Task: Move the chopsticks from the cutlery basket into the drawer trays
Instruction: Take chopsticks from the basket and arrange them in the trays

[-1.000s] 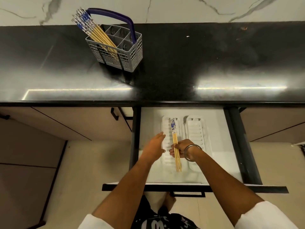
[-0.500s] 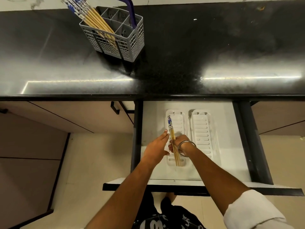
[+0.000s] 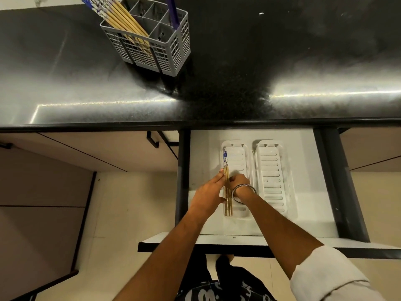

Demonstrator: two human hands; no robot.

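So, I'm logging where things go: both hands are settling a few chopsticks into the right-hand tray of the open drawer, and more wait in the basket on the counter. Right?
Not quite. The head view shows the chopsticks in the left tray, not the right tray, which has none. Left hand and right hand are both at them; more stand in the basket.

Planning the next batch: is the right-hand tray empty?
Empty. The right tray shows only bare slots; the chopsticks lie in the left tray.

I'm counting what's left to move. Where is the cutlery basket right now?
In the head view the cutlery basket stands on the black countertop at upper left, behind and left of the open drawer, with chopsticks leaning in its left compartment.
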